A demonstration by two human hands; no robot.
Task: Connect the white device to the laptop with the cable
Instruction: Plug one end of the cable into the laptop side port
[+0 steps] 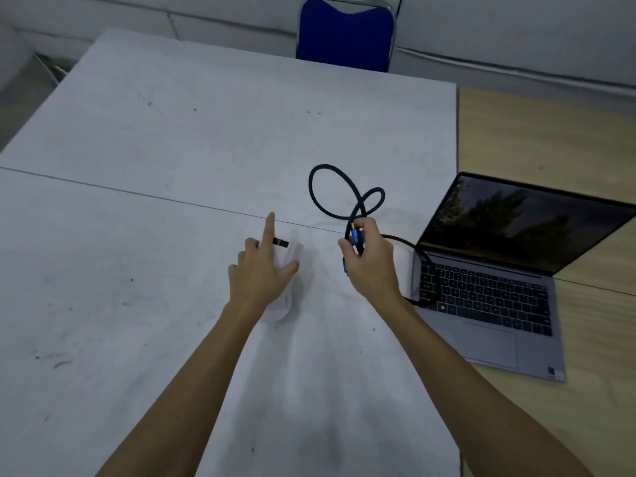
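The white device (283, 306) lies on the white-covered table, mostly under my left hand (262, 270), which rests flat on it with the index finger stretched forward. A small black port end (281, 242) sticks out beside that finger. My right hand (370, 261) grips the blue plug (356, 236) of the dark cable (330, 191). The cable loops on the table beyond the hand and runs back to the left side of the open grey laptop (488, 304). A second blue piece (345, 266) peeks out below the right hand's fingers.
The laptop sits on a wooden tabletop (550, 139) to the right of the white sheet (172, 166). A blue chair (346, 32) stands at the table's far edge. A seam line crosses the sheet just beyond both hands.
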